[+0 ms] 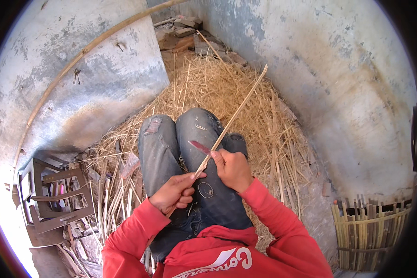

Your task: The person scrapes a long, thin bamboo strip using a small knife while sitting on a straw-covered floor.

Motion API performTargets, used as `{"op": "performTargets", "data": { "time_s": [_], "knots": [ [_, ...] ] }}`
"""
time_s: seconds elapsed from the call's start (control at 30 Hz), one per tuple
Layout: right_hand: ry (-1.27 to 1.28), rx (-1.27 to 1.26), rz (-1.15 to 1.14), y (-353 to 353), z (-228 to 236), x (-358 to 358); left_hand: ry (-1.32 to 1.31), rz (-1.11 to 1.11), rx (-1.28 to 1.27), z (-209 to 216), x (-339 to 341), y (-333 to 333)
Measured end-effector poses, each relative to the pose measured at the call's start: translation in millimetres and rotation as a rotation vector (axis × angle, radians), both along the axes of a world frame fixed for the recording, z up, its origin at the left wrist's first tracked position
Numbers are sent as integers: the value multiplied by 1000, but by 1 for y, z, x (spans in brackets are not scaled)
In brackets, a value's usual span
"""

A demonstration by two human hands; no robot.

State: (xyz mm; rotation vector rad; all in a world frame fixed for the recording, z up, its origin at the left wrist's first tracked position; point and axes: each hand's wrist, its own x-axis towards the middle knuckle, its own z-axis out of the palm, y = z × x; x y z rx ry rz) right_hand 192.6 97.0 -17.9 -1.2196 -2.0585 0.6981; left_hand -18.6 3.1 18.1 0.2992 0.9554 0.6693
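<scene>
A long, pale bamboo strip (242, 105) slants across my lap, its far end pointing up and right. My left hand (175, 192) is closed around the lower part of it, thumb lying along the strip. Higher up, my right hand (234, 169) grips a small knife, its handle hidden in the fist. The reddish, stained knife blade (199, 147) points up and left and meets the strip by my right thumb. Beneath both hands are my worn blue jeans (160, 143), where a thin curled shaving (205, 189) rests on the thigh.
Shavings and straw-like strips (208, 85) cover the floor ahead and to both sides. A dark wooden frame (62, 197) stands at left. A woven slat basket (368, 231) is at right. A curved pole (95, 42) leans along the left wall; bricks (185, 31) lie in the far corner.
</scene>
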Motion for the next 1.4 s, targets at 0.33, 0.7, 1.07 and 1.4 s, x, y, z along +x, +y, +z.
{"op": "performTargets", "data": {
  "time_s": [0.33,0.7,1.07,1.4],
  "knots": [
    [114,-211,131,-3,13,7,-20,-18,6,-2,-1,6],
    [132,-401,254,45,16,30,-80,17,-2,-8,-5,-10],
    [27,82,-154,95,-18,17,-400,36,-214,-18,-40,-58],
    [4,-99,21,56,-5,22,-347,-7,-184,-17,-30,-45]
  ]
}}
